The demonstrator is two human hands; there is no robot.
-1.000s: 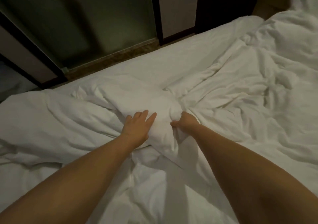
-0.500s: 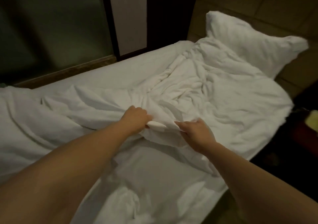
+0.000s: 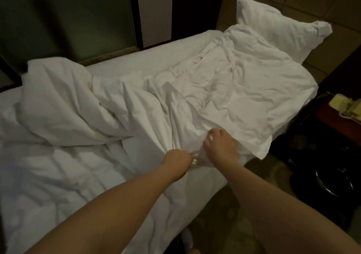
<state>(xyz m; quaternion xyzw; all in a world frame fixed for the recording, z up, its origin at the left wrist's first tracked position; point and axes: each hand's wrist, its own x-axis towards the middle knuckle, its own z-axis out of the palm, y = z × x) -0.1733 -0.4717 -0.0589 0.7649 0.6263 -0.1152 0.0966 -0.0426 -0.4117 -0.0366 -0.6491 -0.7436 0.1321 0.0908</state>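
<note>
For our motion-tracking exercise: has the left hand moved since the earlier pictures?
Yes. Gripping the duvet, the left hand has pulled back from the pillow toward the near edge of the bed.

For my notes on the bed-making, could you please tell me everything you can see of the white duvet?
The white duvet looks like soft crumpled cotton and lies rumpled across the bed, bunched high at the left and flatter towards the pillow, which it reaches. One corner overhangs the bed's near edge. The left hand and right hand both grip its near edge.
</note>
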